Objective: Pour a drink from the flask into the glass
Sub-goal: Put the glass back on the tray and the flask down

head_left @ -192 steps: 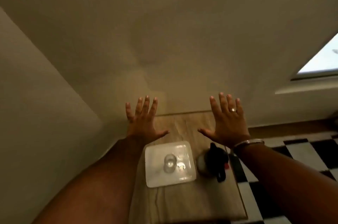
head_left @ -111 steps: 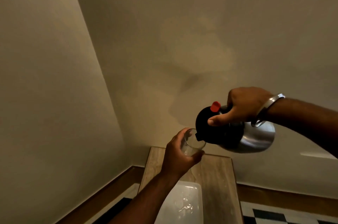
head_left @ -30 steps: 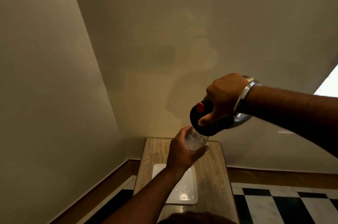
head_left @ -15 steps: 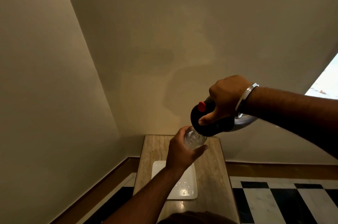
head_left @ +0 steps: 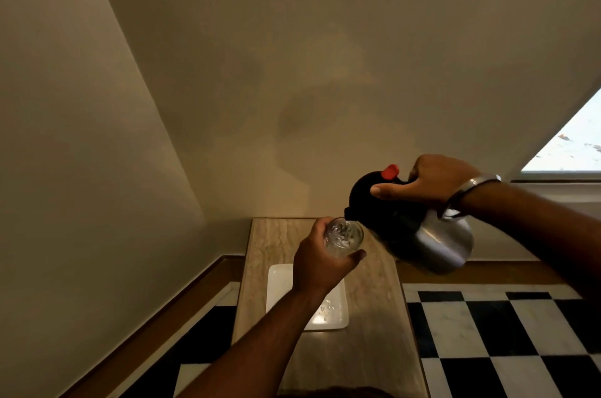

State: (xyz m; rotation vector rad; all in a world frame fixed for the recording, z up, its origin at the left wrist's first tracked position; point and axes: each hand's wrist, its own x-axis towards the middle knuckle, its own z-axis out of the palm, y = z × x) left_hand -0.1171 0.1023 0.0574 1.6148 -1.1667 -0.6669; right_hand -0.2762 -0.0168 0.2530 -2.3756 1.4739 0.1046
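Observation:
My left hand grips a clear glass in the air above the small wooden table. The glass looks partly filled with clear liquid. My right hand holds the steel flask by its handle, thumb on the black lid with a red button. The flask is tilted left, its black spout touching the rim of the glass. A metal bangle sits on my right wrist.
A white square tray lies on the table under my left forearm. Beige walls meet in a corner behind the table. Black and white checkered floor spreads to the right. A bright window shows at the far right.
The flask has tipped back toward level, showing more of its steel body. The glass stays under the spout and my view has shifted a little.

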